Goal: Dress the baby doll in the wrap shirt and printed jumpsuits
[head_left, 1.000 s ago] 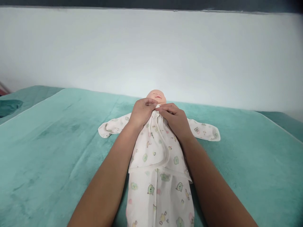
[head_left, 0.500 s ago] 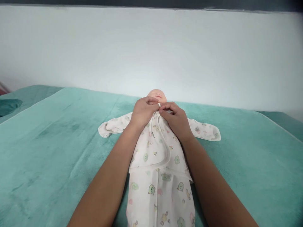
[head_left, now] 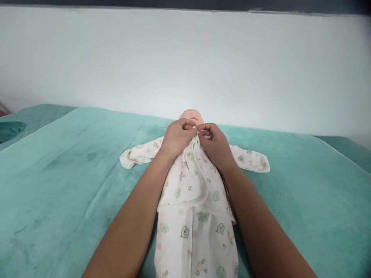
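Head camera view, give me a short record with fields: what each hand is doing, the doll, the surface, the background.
left hand: left hand pinches the garment's neckline under the doll's chin
right hand: right hand pinches the same neckline, fingertips meeting the left's
doll: baby doll lies face up, sleeves spread sideways
garment: white printed sleepsuit, front flap wrapped across the chest
surface: teal blanket
background: white wall
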### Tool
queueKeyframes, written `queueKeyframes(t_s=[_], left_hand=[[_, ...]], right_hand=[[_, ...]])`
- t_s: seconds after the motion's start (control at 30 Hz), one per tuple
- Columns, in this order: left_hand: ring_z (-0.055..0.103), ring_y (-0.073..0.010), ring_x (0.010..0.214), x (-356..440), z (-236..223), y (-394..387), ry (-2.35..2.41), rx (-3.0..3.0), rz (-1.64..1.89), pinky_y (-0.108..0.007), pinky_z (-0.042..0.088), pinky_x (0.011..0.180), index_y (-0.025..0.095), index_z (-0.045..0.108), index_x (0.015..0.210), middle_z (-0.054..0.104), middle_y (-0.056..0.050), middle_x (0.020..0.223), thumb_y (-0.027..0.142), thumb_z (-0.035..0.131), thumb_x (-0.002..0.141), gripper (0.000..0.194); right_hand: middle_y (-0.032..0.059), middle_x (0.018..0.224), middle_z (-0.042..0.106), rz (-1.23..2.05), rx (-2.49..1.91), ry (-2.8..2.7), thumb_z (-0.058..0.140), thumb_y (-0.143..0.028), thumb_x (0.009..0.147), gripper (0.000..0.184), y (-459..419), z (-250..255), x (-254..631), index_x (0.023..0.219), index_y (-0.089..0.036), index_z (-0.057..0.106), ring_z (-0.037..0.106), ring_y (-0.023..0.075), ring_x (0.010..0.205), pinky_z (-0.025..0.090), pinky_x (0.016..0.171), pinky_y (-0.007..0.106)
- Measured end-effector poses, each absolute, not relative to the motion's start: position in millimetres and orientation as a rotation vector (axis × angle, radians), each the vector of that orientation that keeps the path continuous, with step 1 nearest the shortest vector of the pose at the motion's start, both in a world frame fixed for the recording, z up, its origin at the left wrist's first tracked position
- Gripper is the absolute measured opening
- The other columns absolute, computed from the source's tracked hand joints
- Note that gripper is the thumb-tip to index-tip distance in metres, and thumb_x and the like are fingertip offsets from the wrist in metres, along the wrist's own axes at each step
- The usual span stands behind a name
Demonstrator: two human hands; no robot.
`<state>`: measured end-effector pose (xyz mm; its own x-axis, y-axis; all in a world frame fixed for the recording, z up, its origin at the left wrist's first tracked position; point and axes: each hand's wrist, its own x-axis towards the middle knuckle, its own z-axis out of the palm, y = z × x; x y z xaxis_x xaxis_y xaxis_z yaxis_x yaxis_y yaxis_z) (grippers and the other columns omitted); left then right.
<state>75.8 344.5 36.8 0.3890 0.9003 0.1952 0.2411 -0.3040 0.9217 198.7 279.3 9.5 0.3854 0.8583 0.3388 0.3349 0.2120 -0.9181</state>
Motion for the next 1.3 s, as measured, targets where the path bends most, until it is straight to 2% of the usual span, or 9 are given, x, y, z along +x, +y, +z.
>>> queueKeyframes(t_s=[0.17, 0.37, 0.53, 0.7, 0.9, 1.03, 1.2, 1.3], left_hand=[[0.055, -0.0129, 0.069, 76.9, 34.2, 344.9, 1.000, 1.837, 0.924, -0.024, 0.039, 0.061, 0.023, 0.070, 0.097, 0.062, 0.002, 0.078, 0.029, 0.066, 0.070, 0.028], [0.059, -0.0131, 0.069, 74.6, 35.3, 346.4, 0.880, 1.589, 0.928, -0.025, 0.043, 0.062, 0.020, 0.068, 0.099, 0.066, 0.000, 0.082, 0.012, 0.063, 0.065, 0.035], [0.063, -0.0162, 0.079, 75.6, 35.6, 346.8, 0.926, 1.578, 0.979, -0.028, 0.049, 0.074, 0.018, 0.068, 0.094, 0.069, -0.002, 0.087, 0.011, 0.062, 0.068, 0.027], [0.062, -0.0183, 0.093, 76.9, 30.7, 348.3, 1.076, 1.884, 1.057, -0.033, 0.047, 0.091, 0.020, 0.071, 0.089, 0.068, -0.005, 0.102, 0.009, 0.054, 0.075, 0.024], [0.061, -0.0227, 0.103, 76.1, 26.5, 345.5, 1.119, 2.036, 1.066, -0.036, 0.046, 0.099, 0.021, 0.072, 0.088, 0.066, -0.008, 0.106, 0.013, 0.051, 0.082, 0.023], [0.062, -0.0212, 0.099, 74.9, 28.7, 335.8, 1.124, 2.050, 1.128, -0.035, 0.047, 0.096, 0.020, 0.070, 0.088, 0.066, -0.007, 0.105, 0.014, 0.051, 0.083, 0.021], [0.062, -0.0177, 0.085, 66.7, 32.3, 317.6, 1.121, 1.971, 1.132, -0.032, 0.049, 0.085, 0.021, 0.067, 0.085, 0.069, -0.004, 0.096, 0.016, 0.053, 0.084, 0.015], [0.062, -0.0170, 0.086, 59.1, 30.1, 310.5, 1.070, 1.920, 1.120, -0.031, 0.048, 0.083, 0.021, 0.065, 0.080, 0.068, -0.003, 0.093, 0.017, 0.053, 0.084, 0.014]], right_hand=[[0.0026, 0.112, 0.065, 0.527, -1.368, -1.243, 0.055, -0.019, 0.079, 0.021, 278.0, 11.1, 198.2, 0.099, -0.023, 0.059, 0.059, 0.0180, 0.097, 0.044, 0.083, 0.034], [0.0030, 0.110, 0.064, 0.526, -1.436, -1.223, 0.056, -0.022, 0.078, 0.024, 276.7, 13.3, 195.9, 0.101, -0.023, 0.061, 0.057, 0.0177, 0.090, 0.043, 0.084, 0.036], [0.0026, 0.099, 0.065, 0.509, -1.435, -1.149, 0.058, -0.022, 0.074, 0.026, 277.6, 11.5, 196.1, 0.100, -0.022, 0.062, 0.056, 0.0170, 0.081, 0.044, 0.078, 0.033], [-0.0006, 0.082, 0.063, 0.543, -1.428, -1.030, 0.058, -0.023, 0.074, 0.023, 278.6, 7.0, 200.5, 0.096, -0.023, 0.062, 0.054, 0.0159, 0.069, 0.041, 0.067, 0.031], [-0.0019, 0.075, 0.061, 0.476, -1.468, -0.997, 0.058, -0.026, 0.076, 0.016, 280.4, 5.1, 201.3, 0.090, -0.022, 0.064, 0.051, 0.0152, 0.067, 0.039, 0.066, 0.030], [-0.0024, 0.072, 0.059, 0.450, -1.467, -1.021, 0.059, -0.033, 0.080, 0.012, 277.0, 14.6, 201.7, 0.083, -0.022, 0.062, 0.049, 0.0142, 0.065, 0.038, 0.063, 0.029], [-0.0024, 0.060, 0.048, 0.564, -1.729, -1.349, 0.059, -0.050, 0.084, 0.037, 254.9, 43.2, 201.0, 0.062, -0.022, 0.047, 0.037, 0.0129, 0.055, 0.028, 0.052, 0.030], [-0.0019, 0.062, 0.050, 0.565, -1.829, -1.530, 0.065, -0.046, 0.080, 0.034, 241.7, 53.4, 196.1, 0.065, -0.023, 0.045, 0.034, 0.0125, 0.052, 0.024, 0.050, 0.030]])
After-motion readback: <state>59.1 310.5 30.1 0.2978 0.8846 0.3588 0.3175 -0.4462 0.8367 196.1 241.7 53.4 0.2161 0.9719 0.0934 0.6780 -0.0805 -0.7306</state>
